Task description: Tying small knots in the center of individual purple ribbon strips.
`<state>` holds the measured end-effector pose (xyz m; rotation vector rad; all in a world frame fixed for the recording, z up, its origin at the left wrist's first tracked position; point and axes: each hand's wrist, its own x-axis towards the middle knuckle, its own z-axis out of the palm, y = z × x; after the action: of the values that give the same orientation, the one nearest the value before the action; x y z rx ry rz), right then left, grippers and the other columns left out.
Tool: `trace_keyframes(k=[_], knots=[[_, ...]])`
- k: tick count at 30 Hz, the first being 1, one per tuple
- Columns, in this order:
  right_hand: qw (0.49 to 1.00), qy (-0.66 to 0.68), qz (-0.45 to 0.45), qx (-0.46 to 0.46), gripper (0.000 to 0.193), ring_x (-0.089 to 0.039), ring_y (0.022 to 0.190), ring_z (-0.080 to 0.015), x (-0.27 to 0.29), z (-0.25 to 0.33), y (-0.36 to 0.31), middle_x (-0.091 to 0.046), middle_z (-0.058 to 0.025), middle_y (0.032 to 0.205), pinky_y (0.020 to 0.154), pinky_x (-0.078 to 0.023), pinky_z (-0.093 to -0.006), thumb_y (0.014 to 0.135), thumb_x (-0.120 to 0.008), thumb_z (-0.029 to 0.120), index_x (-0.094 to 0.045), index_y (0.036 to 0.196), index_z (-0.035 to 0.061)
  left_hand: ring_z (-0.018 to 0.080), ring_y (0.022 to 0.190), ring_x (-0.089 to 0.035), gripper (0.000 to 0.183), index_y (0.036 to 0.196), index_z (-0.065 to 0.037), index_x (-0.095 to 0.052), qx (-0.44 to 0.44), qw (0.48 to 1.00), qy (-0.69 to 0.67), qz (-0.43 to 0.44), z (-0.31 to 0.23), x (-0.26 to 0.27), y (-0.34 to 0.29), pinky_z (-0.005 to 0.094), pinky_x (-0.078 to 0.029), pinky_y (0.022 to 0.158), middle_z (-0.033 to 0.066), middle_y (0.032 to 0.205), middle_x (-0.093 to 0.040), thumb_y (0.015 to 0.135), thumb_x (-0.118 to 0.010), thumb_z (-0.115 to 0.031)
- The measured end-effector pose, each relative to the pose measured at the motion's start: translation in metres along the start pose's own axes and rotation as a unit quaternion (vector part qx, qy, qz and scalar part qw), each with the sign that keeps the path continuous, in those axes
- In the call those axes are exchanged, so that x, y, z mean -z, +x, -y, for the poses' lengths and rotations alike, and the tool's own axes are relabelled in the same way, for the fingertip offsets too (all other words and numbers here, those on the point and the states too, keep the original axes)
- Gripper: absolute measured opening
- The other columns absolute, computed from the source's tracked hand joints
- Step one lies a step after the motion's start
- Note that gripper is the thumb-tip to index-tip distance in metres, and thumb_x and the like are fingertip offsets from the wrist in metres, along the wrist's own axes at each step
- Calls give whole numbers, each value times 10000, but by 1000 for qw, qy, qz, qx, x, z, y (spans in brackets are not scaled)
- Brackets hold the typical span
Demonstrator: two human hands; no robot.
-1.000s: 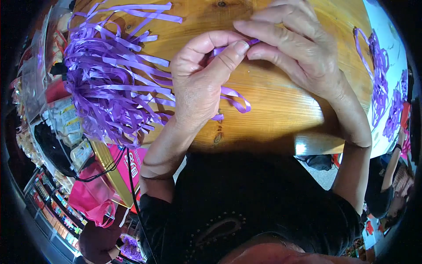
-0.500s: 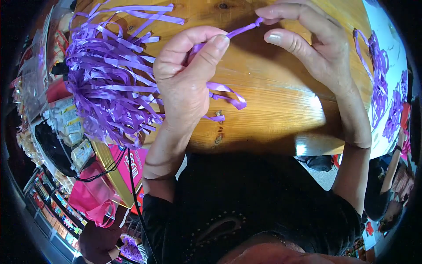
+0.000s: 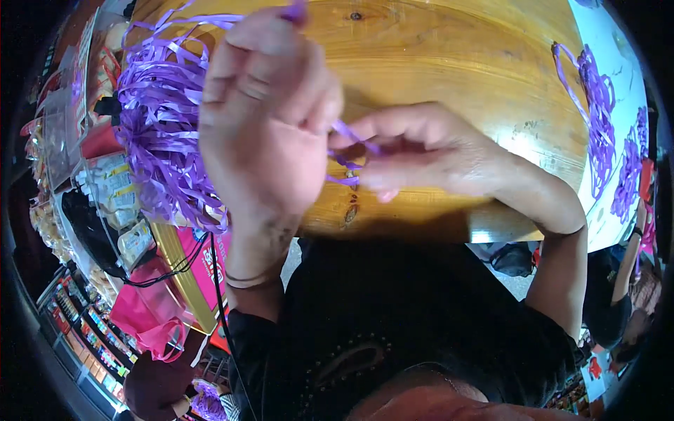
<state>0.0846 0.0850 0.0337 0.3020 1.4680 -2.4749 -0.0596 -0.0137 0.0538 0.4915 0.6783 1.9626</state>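
Some purple ribbon [image 3: 343,129] hangs over the wooden table [image 3: 435,56], clamped in the curled left hand [image 3: 270,116], with a purple bit poking out on top. It runs down to the right hand [image 3: 435,151], whose blurred fingers bend around it, pinched or apart I cannot tell. Just left lies a heap of purple ribbons [image 3: 165,133]

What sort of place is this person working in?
Probably a shop with a work table, though I can't be certain: rows of small multicoloured packaged goods stand at lower left, and a large heap of shiny purple ribbons lies on the yellow-brown wooden table.
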Motion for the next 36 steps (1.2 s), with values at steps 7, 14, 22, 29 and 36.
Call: trace_keyframes(k=[7, 14, 22, 29, 36], knots=[[937, -150, -251, 191, 230, -542, 744, -67, 47, 5, -61, -605, -11, 819, 661, -437, -187, 856, -582, 98, -617, 1073, 32, 87, 540, -281, 111, 957, -24, -577, -64, 997, -23, -31, -26, 39, 4, 228, -266, 497, 11, 758, -533, 874, -515, -64], [864, -311, -369, 145, 210, -530, 781, -72, 56, 2, -76, -625, 5, 893, 747, -418, -203, 842, -599, 113, -643, 1037, 48, 78, 559, -322, 89, 919, -17, -576, -191, 961, 174, -101, -51, 69, -10, 212, -285, 507, -15, 641, -427, 834, -573, -43], [856, -346, -310, 226, 212, -537, 778, -96, 69, -11, -67, -621, -32, 920, 743, -419, -214, 870, -555, 88, -634, 1066, 73, 245, 960, -527, 408, 1119, 30, -489, -420, 383, 788, -236, -44, 90, -2, 305, -457, 804, 162, 1147, -481, 763, -677, -39], [822, -424, -269, 269, 228, -580, 923, -122, 33, 16, -54, -616, -53, 1007, 799, -448, -206, 851, -566, 58, -621, 1072, 53, 111, 851, -547, 284, 1120, -3, -502, 9, 936, 345, 71, 66, -9, -3, 223, -443, 734, 42, 967, -563, 855, -582, -65], [817, -382, -362, 235, 196, -598, 898, -119, 49, 12, -80, -637, -60, 982, 803, -460, -212, 824, -605, 65, -641, 1015, 37, 33, 653, -476, 67, 861, -21, -629, 18, 903, 428, -31, 49, -8, 2, 181, -403, 597, -28, 720, -552, 836, -617, -82]])
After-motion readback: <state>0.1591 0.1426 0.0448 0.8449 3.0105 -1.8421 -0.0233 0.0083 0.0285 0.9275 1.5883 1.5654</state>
